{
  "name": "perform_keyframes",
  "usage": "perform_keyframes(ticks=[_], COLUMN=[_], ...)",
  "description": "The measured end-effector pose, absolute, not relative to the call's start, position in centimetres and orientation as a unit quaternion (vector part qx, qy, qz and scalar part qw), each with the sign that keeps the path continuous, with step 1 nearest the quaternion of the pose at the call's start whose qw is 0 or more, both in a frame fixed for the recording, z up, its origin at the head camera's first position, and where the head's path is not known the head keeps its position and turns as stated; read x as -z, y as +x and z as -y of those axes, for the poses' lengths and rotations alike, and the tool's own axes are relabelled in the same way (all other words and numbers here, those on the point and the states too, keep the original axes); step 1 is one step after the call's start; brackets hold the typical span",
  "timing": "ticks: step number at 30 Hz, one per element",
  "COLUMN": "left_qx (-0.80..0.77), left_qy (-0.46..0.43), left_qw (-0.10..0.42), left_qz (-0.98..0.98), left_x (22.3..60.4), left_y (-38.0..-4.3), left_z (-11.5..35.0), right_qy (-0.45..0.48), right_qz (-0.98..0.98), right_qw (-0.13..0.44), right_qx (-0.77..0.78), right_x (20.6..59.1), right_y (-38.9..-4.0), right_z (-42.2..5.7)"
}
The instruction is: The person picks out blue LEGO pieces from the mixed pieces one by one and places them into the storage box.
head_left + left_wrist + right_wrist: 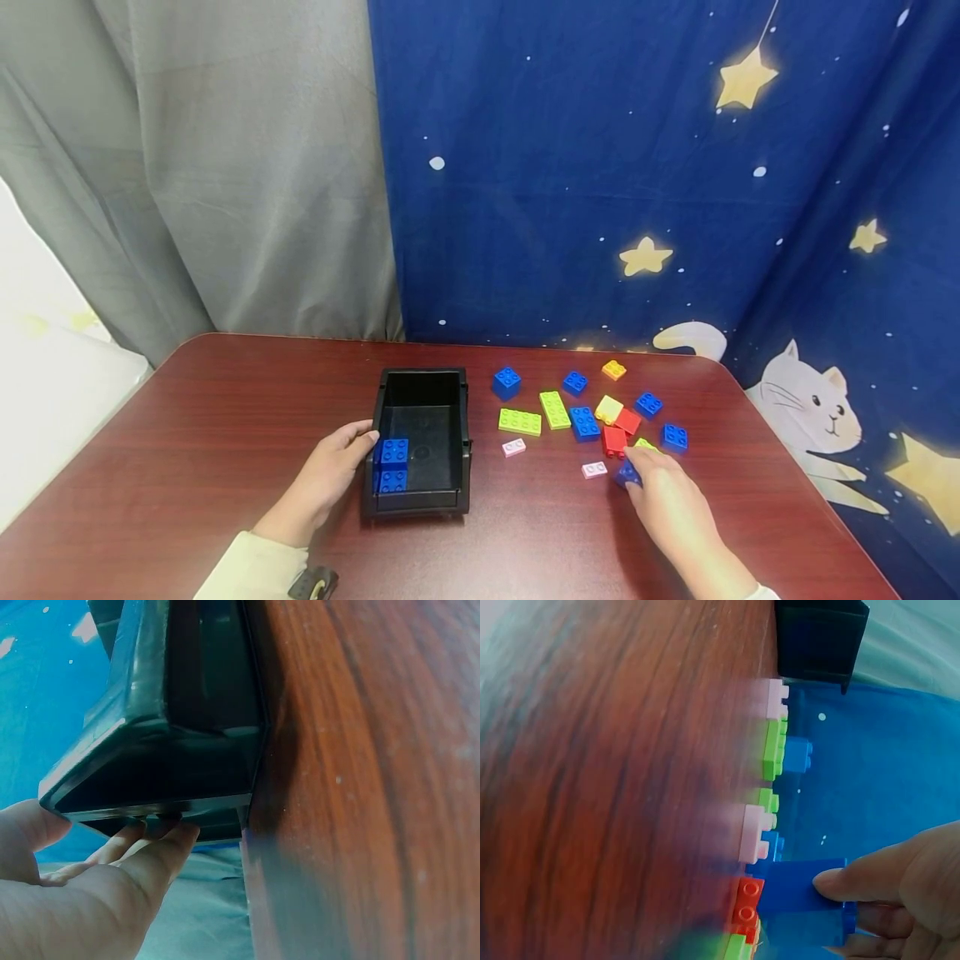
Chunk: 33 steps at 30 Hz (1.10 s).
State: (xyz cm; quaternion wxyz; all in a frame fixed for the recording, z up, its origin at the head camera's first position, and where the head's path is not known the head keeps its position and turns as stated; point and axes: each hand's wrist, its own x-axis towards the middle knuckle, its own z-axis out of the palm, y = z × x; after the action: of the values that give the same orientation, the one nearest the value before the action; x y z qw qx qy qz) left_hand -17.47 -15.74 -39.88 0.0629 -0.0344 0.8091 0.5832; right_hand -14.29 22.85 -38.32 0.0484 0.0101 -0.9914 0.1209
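Note:
A black plastic bin (pixel 422 502) stands on the table, with two blue building bricks (pixel 393 454) inside at its near left corner. My left hand (pixel 330 471) holds the bin's left wall, thumb over the rim and fingers beneath it in the left wrist view. On the right, my right hand (pixel 671 500) pinches a blue brick (pixel 795 885) between thumb and fingers. That brick is close by a red brick (pixel 615 442), a green brick (pixel 645 445) partly hidden by the hand, and a pink brick (pixel 594 470).
Several loose bricks lie right of the bin: lime ones (pixel 520 422), blue ones (pixel 506 383), a pale yellow one (pixel 609 409) and an orange one (pixel 613 370). Curtains (pixel 525 208) hang behind the table's back edge. A white surface (pixel 67 400) lies beyond the left side.

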Motion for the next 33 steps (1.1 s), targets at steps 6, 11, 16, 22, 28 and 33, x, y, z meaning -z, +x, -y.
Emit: perform_keyframes(ticks=[6,11,16,22,28,33], left_qx=[-0.582,-0.581,-0.585,-0.587,-0.587,-0.585], left_qy=[-0.035,-0.035,-0.034,-0.033,-0.034,-0.035], left_qw=[0.063,0.065,0.067,0.07,0.07,0.069], left_qz=[-0.81,-0.811,-0.808,-0.806,-0.806,-0.808], left_x=[39.9,40.0,39.9,39.8,39.8,39.8], left_y=[-17.5,-17.6,-17.5,-17.4,-17.4,-17.4], left_z=[15.7,15.8,15.9,15.9,15.9,15.8], right_qy=[0.04,0.074,0.096,0.123,0.146,0.161], right_qz=[0.987,0.978,0.972,0.959,0.947,0.936], right_qw=[0.086,0.134,0.155,0.192,0.225,0.25], right_qx=[-0.13,-0.14,-0.151,-0.166,-0.175,-0.187], right_x=[38.0,37.7,37.7,37.7,37.6,37.4], right_y=[-14.0,-14.0,-13.9,-13.7,-13.4,-13.2], right_z=[-22.2,-21.6,-20.9,-19.9,-18.7,-17.9])
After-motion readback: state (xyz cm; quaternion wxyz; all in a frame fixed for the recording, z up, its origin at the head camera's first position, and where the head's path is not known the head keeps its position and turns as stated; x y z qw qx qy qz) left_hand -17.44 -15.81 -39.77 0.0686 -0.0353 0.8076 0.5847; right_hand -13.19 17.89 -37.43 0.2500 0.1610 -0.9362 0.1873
